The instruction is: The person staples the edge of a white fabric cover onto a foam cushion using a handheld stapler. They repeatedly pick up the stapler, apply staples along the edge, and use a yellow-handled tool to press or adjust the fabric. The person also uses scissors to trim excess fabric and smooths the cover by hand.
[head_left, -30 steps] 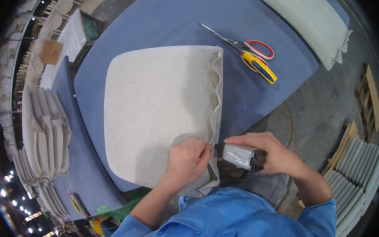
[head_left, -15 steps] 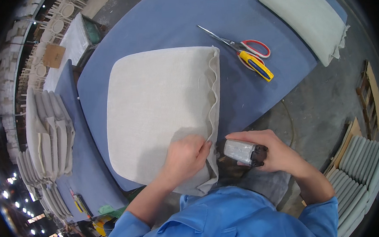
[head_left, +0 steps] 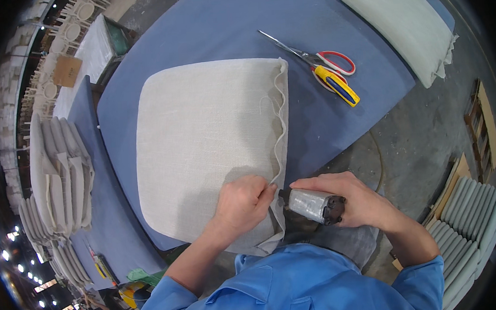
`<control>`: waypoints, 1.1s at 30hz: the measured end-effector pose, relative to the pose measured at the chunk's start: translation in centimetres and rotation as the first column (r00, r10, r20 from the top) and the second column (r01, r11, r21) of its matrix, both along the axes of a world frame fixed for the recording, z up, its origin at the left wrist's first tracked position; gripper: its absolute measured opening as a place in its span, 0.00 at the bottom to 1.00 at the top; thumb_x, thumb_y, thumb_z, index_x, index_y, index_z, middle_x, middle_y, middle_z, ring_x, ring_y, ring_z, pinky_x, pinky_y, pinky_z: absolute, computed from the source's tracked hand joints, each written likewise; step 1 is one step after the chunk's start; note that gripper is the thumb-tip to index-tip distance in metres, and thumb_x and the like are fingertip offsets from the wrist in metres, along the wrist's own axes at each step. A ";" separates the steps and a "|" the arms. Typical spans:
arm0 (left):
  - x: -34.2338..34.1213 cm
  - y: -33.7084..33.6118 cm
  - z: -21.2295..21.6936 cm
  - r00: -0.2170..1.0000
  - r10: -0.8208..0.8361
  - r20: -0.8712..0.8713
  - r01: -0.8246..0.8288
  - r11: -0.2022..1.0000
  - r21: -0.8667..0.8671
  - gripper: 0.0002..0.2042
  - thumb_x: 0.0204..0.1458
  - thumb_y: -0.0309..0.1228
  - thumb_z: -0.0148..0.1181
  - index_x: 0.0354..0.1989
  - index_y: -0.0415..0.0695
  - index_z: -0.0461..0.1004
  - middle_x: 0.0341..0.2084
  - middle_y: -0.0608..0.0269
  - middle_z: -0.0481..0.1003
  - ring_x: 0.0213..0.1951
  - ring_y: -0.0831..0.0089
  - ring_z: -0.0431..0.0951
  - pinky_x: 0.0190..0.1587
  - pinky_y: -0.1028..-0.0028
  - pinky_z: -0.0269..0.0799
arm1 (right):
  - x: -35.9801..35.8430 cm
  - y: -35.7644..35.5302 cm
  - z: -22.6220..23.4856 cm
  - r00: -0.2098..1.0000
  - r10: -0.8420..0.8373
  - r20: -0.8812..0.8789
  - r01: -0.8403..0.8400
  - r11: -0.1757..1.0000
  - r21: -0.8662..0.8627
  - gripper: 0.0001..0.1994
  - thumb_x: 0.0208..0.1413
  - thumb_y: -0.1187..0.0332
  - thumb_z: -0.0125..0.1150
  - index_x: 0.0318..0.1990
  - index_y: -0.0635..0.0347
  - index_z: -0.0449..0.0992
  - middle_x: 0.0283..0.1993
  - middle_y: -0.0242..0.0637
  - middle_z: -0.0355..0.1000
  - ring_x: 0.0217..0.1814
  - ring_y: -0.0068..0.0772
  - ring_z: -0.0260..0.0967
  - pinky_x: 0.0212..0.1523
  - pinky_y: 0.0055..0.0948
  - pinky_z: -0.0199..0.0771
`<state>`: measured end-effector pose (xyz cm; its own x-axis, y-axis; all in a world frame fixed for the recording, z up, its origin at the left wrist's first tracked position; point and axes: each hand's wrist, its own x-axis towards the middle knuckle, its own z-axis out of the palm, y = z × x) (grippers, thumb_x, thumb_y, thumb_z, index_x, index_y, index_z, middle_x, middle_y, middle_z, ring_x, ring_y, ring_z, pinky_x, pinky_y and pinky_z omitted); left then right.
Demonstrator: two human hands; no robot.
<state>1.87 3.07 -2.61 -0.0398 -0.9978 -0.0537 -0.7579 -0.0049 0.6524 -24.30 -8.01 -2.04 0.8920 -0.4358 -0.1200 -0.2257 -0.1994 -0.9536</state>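
A cushion point(head_left: 200, 124) covered in pale cream fabric lies on the blue table, its raw, wavy fabric edge along the right side. My left hand point(head_left: 244, 203) is closed, pinching that edge near the cushion's lower right corner. In my right hand point(head_left: 355, 196) is a silver and black staple gun point(head_left: 313, 204), its nose against or just beside the pinched edge. Whether it touches cannot be made out. Beyond the cushion lie scissors point(head_left: 333, 64) with red and white handles, and a yellow and blue utility knife point(head_left: 339, 87) rests across them.
The blue table point(head_left: 206, 27) ends in a slanted edge at the right. A pale greenish cushion point(head_left: 396, 26) lies at its far right. Stacked cushions stand at the left point(head_left: 61, 172) and lower right point(head_left: 470, 221). A wooden pallet point(head_left: 482, 129) is on the floor.
The staple gun has moved slightly left and its nose has come up to the fabric edge. My left hand keeps its pinch in nearly the same place.
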 end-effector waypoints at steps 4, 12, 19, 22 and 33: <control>0.0 0.3 -0.5 1.000 0.017 -0.022 -0.018 0.999 -0.038 0.13 0.62 0.28 0.70 0.25 0.39 0.76 0.21 0.54 0.76 0.24 0.53 0.79 0.27 0.57 0.71 | 0.5 -0.2 0.2 1.000 0.008 -0.004 -0.008 1.000 -0.012 0.42 0.41 0.79 0.77 0.70 0.53 0.77 0.48 0.47 0.84 0.53 0.56 0.83 0.53 0.46 0.82; -0.3 0.6 -1.2 1.000 0.026 -0.006 -0.026 0.997 -0.066 0.13 0.63 0.29 0.69 0.26 0.40 0.77 0.22 0.53 0.77 0.25 0.51 0.79 0.28 0.56 0.72 | 1.5 -0.6 1.0 0.997 0.019 -0.070 -0.011 0.993 0.114 0.37 0.44 0.78 0.76 0.68 0.56 0.77 0.52 0.48 0.85 0.55 0.57 0.83 0.54 0.46 0.83; -1.0 0.9 0.6 0.995 0.048 0.092 -0.044 0.998 -0.042 0.16 0.67 0.34 0.65 0.28 0.36 0.79 0.25 0.48 0.79 0.28 0.46 0.81 0.32 0.51 0.74 | -0.6 0.5 1.1 0.996 -0.064 0.057 0.066 0.997 -0.033 0.35 0.49 0.78 0.75 0.69 0.55 0.78 0.55 0.48 0.85 0.58 0.55 0.84 0.57 0.41 0.82; -1.5 2.3 2.8 0.980 0.072 0.185 -0.096 0.987 0.128 0.19 0.68 0.40 0.65 0.28 0.37 0.80 0.25 0.47 0.80 0.28 0.45 0.82 0.33 0.51 0.75 | -3.2 2.1 1.1 0.975 -0.201 0.100 0.201 0.979 0.003 0.35 0.50 0.77 0.77 0.69 0.57 0.78 0.56 0.47 0.85 0.59 0.52 0.85 0.59 0.39 0.82; -3.5 3.0 0.4 0.944 0.068 0.322 -0.106 0.989 0.101 0.20 0.66 0.40 0.67 0.24 0.39 0.76 0.23 0.50 0.78 0.27 0.45 0.81 0.32 0.52 0.73 | -4.0 4.0 0.5 0.951 -0.253 0.178 0.249 0.967 0.049 0.35 0.49 0.76 0.78 0.69 0.58 0.79 0.56 0.47 0.85 0.58 0.47 0.86 0.58 0.37 0.82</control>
<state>-1.63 6.12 -2.16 0.0849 -0.9828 -0.1637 -0.9185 -0.1409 0.3696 -28.35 -3.99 -1.50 0.7620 -0.6473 0.0191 -0.0886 -0.1333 -0.9871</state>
